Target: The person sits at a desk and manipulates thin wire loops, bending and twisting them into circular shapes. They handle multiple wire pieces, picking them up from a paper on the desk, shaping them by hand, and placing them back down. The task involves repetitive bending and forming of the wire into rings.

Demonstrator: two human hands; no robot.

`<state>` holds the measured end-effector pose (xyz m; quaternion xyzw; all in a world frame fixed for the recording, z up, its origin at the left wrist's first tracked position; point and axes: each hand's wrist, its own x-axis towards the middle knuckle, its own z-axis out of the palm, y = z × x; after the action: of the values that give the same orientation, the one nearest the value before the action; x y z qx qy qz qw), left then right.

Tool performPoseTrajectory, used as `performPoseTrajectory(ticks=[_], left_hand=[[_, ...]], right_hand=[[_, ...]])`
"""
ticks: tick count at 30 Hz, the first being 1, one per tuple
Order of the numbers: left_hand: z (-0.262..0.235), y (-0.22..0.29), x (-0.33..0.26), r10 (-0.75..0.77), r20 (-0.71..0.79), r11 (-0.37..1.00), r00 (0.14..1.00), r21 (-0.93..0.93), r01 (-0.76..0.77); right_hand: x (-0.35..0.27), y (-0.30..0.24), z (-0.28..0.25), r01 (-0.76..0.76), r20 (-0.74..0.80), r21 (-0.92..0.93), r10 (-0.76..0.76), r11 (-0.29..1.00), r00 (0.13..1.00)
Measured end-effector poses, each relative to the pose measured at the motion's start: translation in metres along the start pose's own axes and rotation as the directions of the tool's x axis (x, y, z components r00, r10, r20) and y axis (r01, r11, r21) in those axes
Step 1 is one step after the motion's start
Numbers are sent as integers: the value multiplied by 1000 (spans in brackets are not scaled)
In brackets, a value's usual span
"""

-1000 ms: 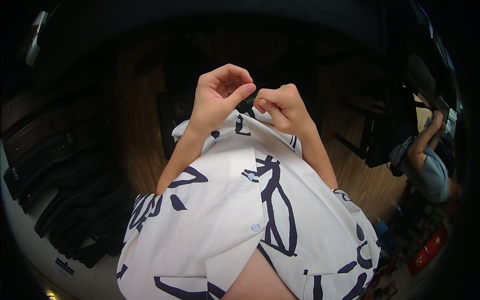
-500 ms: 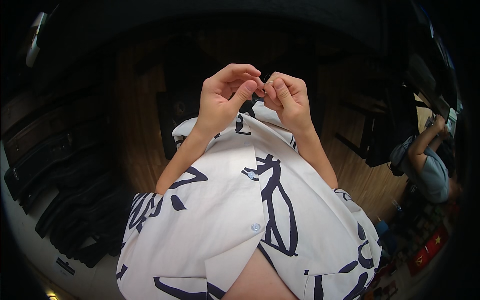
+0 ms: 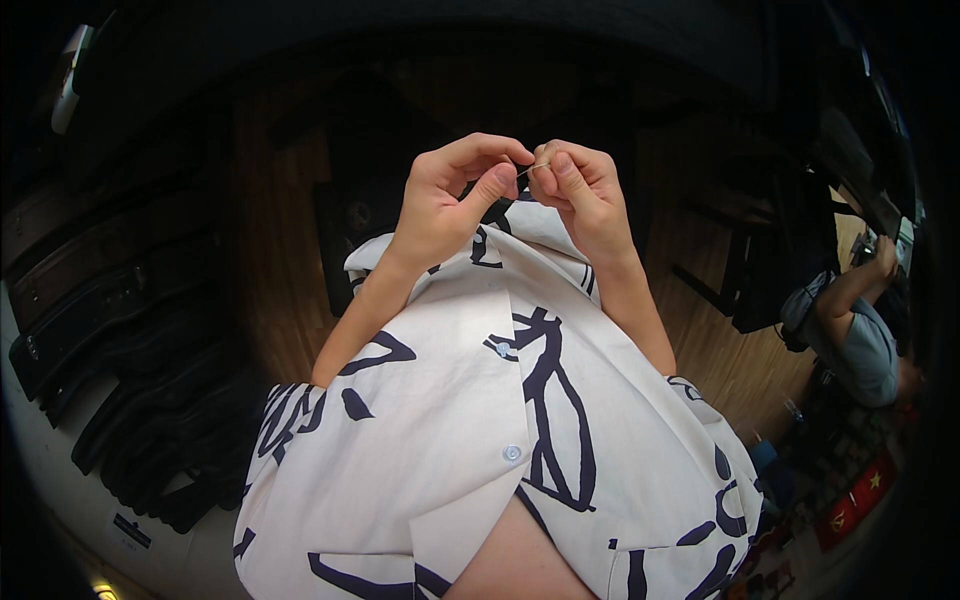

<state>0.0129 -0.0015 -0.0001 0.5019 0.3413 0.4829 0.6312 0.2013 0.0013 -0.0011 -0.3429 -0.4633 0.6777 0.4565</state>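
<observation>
Both my hands are raised close together in front of my shirt. A thin, pale strand (image 3: 537,167) runs across the small gap between them; whether it is thread or wire I cannot tell. My right hand (image 3: 588,188) pinches it between the thumb and the bent fingers. The strand's other end reaches the thumb tip of my left hand (image 3: 455,190), whose thumb and fingers curl around it. The left index fingertip lies close to the right fingers. Behind the hands it is dark, and any small dark thing there is hard to make out.
Several long black cases (image 3: 150,430) stand in a row at the left. A person in a grey shirt (image 3: 865,345) is at the right, arms at a bench. A red flag (image 3: 855,500) lies at the lower right. The floor (image 3: 720,375) is wooden, with dark furniture on it.
My hands have shifted slightly, the left one a little lower and to the right. The pale strand now shows stretched between them. The person at the right has moved an arm slightly.
</observation>
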Motion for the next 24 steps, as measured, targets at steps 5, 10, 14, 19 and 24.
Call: performPoseTrajectory(ticks=[5,10,14,19,24], left_hand=[[5,3,3,-46,28,984,999,-171,50],[5,6,6,-60,11,994,998,-88,61],[5,5,7,-17,-1,984,1000,175,17],[8,9,10,193,13,897,981,404,-181],[9,1,16,471,98,693,877,575,-436]], right_hand=[[1,0,-4,-25,62,83,20,996,998],[1,-1,-2,-27,72,129,18,991,997],[0,3,-5,-3,71,124,-6,992,997],[-1,3,1,27,18,148,-30,989,999],[-1,-1,-8,20,83,-17,-19,1000,996]])
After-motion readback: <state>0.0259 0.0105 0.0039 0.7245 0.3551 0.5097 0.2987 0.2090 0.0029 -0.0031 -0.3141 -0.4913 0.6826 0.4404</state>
